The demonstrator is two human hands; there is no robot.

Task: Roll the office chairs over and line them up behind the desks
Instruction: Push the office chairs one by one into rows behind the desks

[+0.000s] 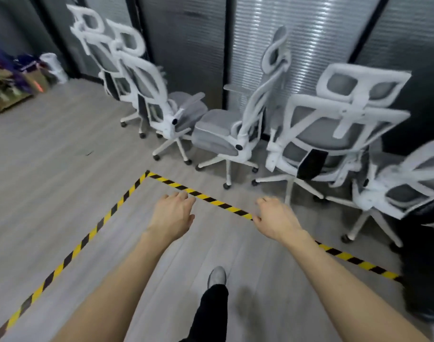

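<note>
Several white-framed office chairs with grey mesh stand along the glass wall. One chair (pixel 240 124) faces left in the middle, another (pixel 334 129) shows its back to its right, and a further one (pixel 408 191) is cut off at the right edge. Two more chairs (pixel 147 90) stand at the back left. My left hand (pixel 172 214) and my right hand (pixel 276 217) reach forward above the floor, fingers relaxed, holding nothing and touching no chair. No desk is in view.
Yellow-and-black tape (pixel 211 199) marks a corner on the grey wood floor. Boxes and bags (pixel 16 77) sit at the far left by the wall. A dark object (pixel 423 267) stands at the right. My foot (pixel 217 276) steps forward.
</note>
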